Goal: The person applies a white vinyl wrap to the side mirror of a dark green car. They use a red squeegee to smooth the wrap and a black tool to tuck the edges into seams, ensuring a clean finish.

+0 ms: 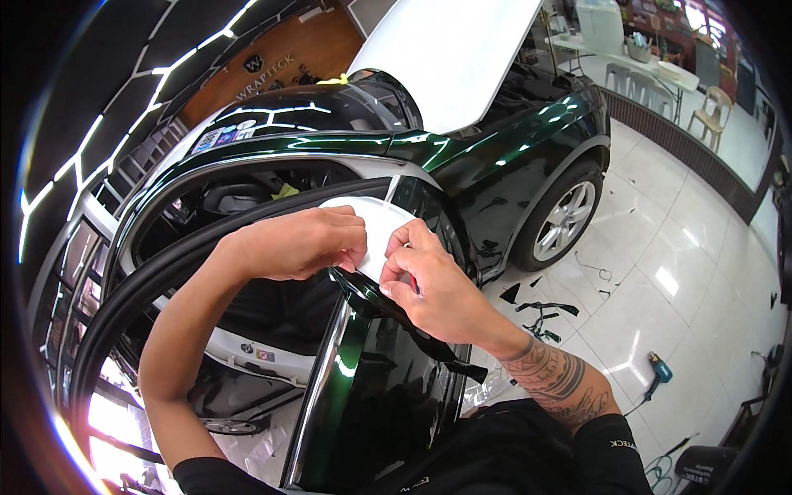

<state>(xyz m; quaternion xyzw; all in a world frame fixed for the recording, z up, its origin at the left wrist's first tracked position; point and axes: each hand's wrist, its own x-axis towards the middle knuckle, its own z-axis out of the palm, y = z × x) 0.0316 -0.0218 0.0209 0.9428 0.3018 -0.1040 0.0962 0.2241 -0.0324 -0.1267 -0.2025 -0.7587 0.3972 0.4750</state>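
A white side mirror cover (381,216) sits on the car door between my two hands. My left hand (318,245) is closed, fingertips pinched together at the near left edge of the cover; what they grip, if anything, is hidden. On the other side, my right hand (433,285) is closed at the cover's near right edge. A small red bit shows between its fingers, too little to name. Dark green glossy film (363,299) hangs loose beneath the cover, below both hands. The green car door (363,412) stands open in front of me.
Beyond the door is the green car body (503,165) with a white hood (454,58) raised and a front wheel (565,219). Film scraps (544,318) lie on the tiled floor, and a teal heat gun (658,373) with a cord is at right.
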